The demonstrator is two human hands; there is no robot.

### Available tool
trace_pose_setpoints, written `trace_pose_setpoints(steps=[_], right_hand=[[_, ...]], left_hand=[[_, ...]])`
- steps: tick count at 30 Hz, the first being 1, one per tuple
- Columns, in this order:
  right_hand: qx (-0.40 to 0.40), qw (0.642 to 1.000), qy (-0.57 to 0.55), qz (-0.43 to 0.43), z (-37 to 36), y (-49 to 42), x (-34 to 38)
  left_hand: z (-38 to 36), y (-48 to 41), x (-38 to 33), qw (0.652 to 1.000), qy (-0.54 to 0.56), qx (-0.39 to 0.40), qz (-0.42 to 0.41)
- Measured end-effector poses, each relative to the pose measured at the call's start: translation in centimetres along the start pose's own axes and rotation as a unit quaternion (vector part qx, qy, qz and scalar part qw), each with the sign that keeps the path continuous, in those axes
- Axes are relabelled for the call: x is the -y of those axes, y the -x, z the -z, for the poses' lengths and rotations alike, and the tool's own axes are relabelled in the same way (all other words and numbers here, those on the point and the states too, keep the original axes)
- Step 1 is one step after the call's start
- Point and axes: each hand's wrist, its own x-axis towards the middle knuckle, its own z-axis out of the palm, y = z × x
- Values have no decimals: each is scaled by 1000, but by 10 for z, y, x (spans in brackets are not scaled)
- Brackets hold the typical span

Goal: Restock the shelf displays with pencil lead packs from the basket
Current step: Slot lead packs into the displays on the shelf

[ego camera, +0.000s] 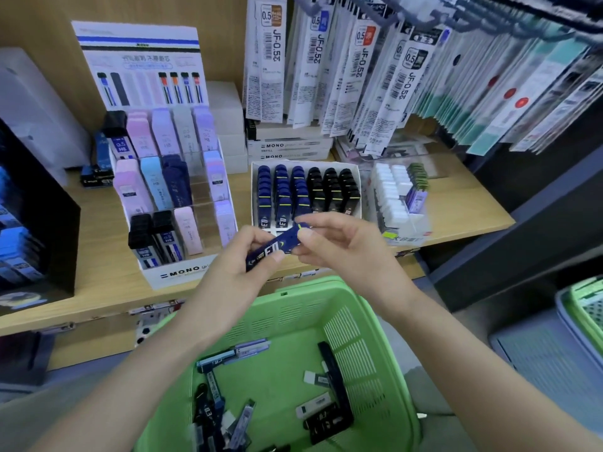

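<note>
A dark blue lead pack (283, 244) with a yellow stripe is held in both hands above the green basket (381, 363). My left hand (241, 259) grips its lower end, and my right hand (339, 243) pinches its upper end. Just behind the hands stands a white display box (256, 194) with rows of blue and black lead packs. Left of it, the tiered MONO display (182, 275) holds pastel and black packs, with some slots bare. Several loose lead packs (215, 363) lie in the basket's bottom.
The wooden shelf (98, 272) also carries a white box of small packs (401, 203) at the right and a dark display (36, 230) at the far left. Hanging refill cards (359, 76) crowd the space above. A second basket (584, 305) sits at the right edge.
</note>
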Motion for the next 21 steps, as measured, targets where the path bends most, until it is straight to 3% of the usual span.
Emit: trace_pose_setpoints(steps=[4, 10, 17, 21], right_hand=[[-26, 997, 71, 5, 9, -3, -5], [-177, 952, 222, 113, 40, -15, -5], [-172, 920, 317, 153, 32, -27, -15], [-138, 901, 375, 169, 28, -39, -21]], left_hand=[[-12, 4, 6, 995, -82, -39, -40], [-13, -4, 7, 960, -269, -23, -67], [-24, -11, 26, 856, -507, 59, -79], [-29, -11, 34, 840, -532, 54, -89]])
